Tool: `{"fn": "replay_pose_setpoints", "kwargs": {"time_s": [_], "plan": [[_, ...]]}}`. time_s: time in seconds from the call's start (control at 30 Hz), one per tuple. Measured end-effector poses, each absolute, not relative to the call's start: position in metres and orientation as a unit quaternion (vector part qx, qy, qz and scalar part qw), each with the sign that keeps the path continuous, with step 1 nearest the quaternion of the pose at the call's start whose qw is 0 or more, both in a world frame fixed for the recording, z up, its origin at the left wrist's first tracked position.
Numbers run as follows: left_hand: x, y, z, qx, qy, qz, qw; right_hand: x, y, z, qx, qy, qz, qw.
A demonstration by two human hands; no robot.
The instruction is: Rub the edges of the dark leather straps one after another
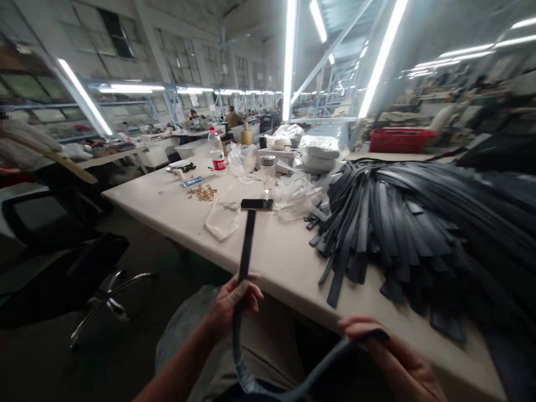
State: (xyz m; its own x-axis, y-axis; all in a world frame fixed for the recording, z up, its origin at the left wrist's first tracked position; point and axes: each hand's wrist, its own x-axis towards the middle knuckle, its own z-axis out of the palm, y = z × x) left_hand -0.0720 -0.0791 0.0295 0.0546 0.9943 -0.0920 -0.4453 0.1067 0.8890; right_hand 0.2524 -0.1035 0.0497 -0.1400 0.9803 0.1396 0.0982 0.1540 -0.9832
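Note:
A long dark strap [248,245] runs between my two hands and sags in a loop over my lap. My left hand [235,301] is closed around it, thumb on top, with one end standing up over the table edge. A pale wrap covers part of the left thumb. Lower right, my right hand [387,352] pinches the strap near its other end. A large pile of similar black straps [377,223] lies on the table [188,223] beyond my right hand. Just past the raised strap end lies a black phone [257,204].
Small brass-coloured pieces [204,193] lie in a heap by a blue packet [192,181]. A red-labelled bottle [216,152], a clear jar [267,170] and crumpled plastic bags [295,192] stand farther back. An office chair [62,251] is at left, near a person [33,145].

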Motion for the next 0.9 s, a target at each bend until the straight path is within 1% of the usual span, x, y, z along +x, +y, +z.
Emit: {"fn": "replay_pose_setpoints", "kwargs": {"time_s": [0.07, 0.13, 0.23, 0.33, 0.4, 0.53, 0.63, 0.73, 0.8, 0.9], "plan": [[-0.043, -0.078, 0.033, 0.423, 0.351, 0.456, 0.700, 0.268, -0.095, 0.052, -0.461, -0.595, 0.448, 0.482], [-0.017, -0.077, 0.034, 0.468, 0.326, 0.362, 0.737, 0.278, -0.091, 0.059, -0.446, -0.575, 0.471, 0.499], [0.014, -0.076, 0.031, 0.511, 0.292, 0.259, 0.766, 0.284, -0.092, 0.074, -0.412, -0.527, 0.498, 0.552], [0.037, -0.076, 0.028, 0.537, 0.262, 0.185, 0.780, 0.290, -0.096, 0.087, -0.407, -0.499, 0.490, 0.587], [0.050, -0.075, 0.032, 0.549, 0.241, 0.167, 0.783, 0.295, -0.100, 0.090, -0.415, -0.483, 0.479, 0.604], [0.080, -0.069, 0.062, 0.597, 0.178, 0.199, 0.756, 0.301, -0.111, 0.088, -0.451, -0.452, 0.437, 0.633], [0.111, -0.069, 0.083, 0.608, 0.170, 0.209, 0.747, 0.299, -0.120, 0.090, -0.485, -0.454, 0.399, 0.632], [0.140, -0.077, 0.092, 0.609, 0.173, 0.209, 0.746, 0.300, -0.131, 0.094, -0.502, -0.453, 0.371, 0.636], [0.152, -0.085, 0.093, 0.647, 0.172, 0.196, 0.716, 0.306, -0.141, 0.095, -0.513, -0.454, 0.331, 0.649], [0.158, -0.093, 0.090, 0.725, 0.149, 0.152, 0.655, 0.321, -0.159, 0.093, -0.528, -0.466, 0.227, 0.673]]}}
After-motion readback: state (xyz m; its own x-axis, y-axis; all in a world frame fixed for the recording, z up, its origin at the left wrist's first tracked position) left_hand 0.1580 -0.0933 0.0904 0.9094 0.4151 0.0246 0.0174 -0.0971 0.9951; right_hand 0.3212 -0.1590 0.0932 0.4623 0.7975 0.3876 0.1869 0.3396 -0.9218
